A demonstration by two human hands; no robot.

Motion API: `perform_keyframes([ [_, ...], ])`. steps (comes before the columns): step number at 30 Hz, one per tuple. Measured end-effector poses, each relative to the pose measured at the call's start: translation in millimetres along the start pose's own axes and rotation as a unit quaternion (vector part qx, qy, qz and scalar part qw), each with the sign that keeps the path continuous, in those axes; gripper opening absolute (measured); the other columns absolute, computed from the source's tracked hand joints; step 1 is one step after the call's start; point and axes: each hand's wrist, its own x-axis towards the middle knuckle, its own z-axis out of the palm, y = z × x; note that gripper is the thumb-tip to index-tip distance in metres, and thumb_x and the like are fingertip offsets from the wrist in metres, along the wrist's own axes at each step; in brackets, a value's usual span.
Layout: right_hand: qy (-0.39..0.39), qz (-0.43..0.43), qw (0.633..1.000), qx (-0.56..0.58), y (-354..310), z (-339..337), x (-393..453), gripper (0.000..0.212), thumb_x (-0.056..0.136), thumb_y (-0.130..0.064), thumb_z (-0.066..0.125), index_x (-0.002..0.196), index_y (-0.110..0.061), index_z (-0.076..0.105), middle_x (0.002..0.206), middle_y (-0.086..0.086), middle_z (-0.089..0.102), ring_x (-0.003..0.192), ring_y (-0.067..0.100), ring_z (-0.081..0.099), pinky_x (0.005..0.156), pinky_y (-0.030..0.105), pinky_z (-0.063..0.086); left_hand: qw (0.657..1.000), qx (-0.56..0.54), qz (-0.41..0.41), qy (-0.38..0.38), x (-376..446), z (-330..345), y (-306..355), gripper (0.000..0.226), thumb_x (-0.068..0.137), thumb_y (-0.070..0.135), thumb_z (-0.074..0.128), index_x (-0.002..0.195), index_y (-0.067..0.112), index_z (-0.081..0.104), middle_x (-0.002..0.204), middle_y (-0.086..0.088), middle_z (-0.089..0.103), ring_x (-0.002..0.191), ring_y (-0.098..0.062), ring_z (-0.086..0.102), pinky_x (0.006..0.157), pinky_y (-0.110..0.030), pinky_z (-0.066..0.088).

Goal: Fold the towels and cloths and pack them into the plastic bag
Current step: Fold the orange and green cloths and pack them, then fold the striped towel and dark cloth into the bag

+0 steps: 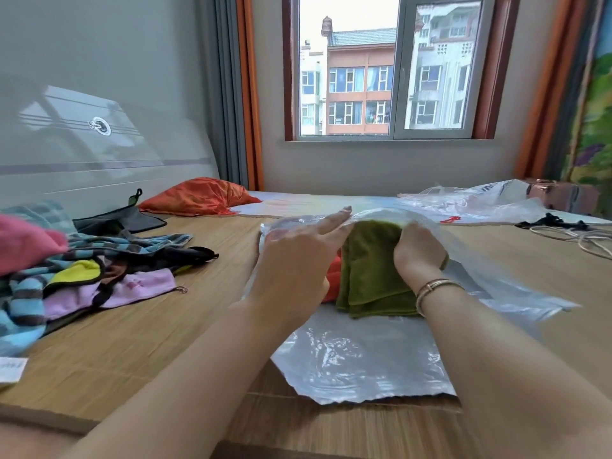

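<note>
A clear plastic bag [361, 362] lies flat on the bamboo mat, its mouth toward the window. A folded olive-green towel [371, 276] sits halfway inside it, on top of a red-orange cloth [333, 276] that shows only at its left edge. My right hand [419, 251] grips the far end of the green towel, fingers curled over it under the bag film. My left hand [298, 260] lies with straight fingers on the bag's upper layer beside the towel. A heap of unfolded cloths [86, 279] in pink, blue stripes, yellow and lilac lies at the left.
A dark grey cloth [122, 221] and an orange pillow [198, 197] lie at the back left. More clear plastic bags [473, 202] are spread at the back right, with a black item [549, 222] and a white cord [583, 241] near the right edge.
</note>
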Motion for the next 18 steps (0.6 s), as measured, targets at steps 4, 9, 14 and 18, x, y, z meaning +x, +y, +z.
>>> perform_keyframes([
  [4,-0.089,-0.034,0.995,-0.001,-4.7,33.5,-12.1,0.071,0.095,-0.045,0.048,0.146,-0.005,0.018,0.135,0.02,0.049,0.119,0.036,0.052,0.097,0.052,0.046,1.0,-0.005,0.003,0.01,1.1,-0.3,-3.1,0.081,0.06,-0.014,0.052,0.13,0.027,0.059,0.145,0.022,0.043,0.101,-0.016,0.068,0.068,-0.028,0.048],
  [9,-0.176,-0.166,0.968,-0.071,2.6,57.1,-61.9,0.071,0.093,-0.067,0.026,0.147,-0.045,-0.014,0.16,0.002,-0.018,0.147,0.033,-0.015,0.107,0.071,-0.002,1.0,-0.006,0.001,0.009,-6.5,8.3,-1.3,0.077,0.062,-0.014,0.056,0.127,0.028,0.061,0.142,0.018,0.049,0.098,-0.019,0.069,0.067,-0.039,0.057],
  [14,-0.225,-0.057,0.972,-0.035,19.0,42.3,-34.8,0.059,0.101,-0.049,0.023,0.152,-0.04,-0.006,0.162,0.006,-0.007,0.147,0.036,-0.007,0.111,0.064,-0.001,1.0,-0.002,0.001,-0.009,-14.0,2.9,2.1,0.073,0.059,-0.014,0.054,0.116,0.029,0.067,0.137,0.023,0.051,0.1,-0.014,0.068,0.058,-0.029,0.054],
  [18,-0.251,-0.079,0.962,-0.081,17.5,35.5,-29.0,0.064,0.101,-0.05,0.026,0.154,-0.029,-0.003,0.161,0.013,0.005,0.146,0.037,0.006,0.114,0.054,0.01,0.999,-0.001,0.016,-0.045,-15.3,-3.4,4.3,0.068,0.069,-0.011,0.051,0.122,0.029,0.062,0.147,0.027,0.037,0.117,-0.014,0.058,0.063,-0.028,0.052],
])
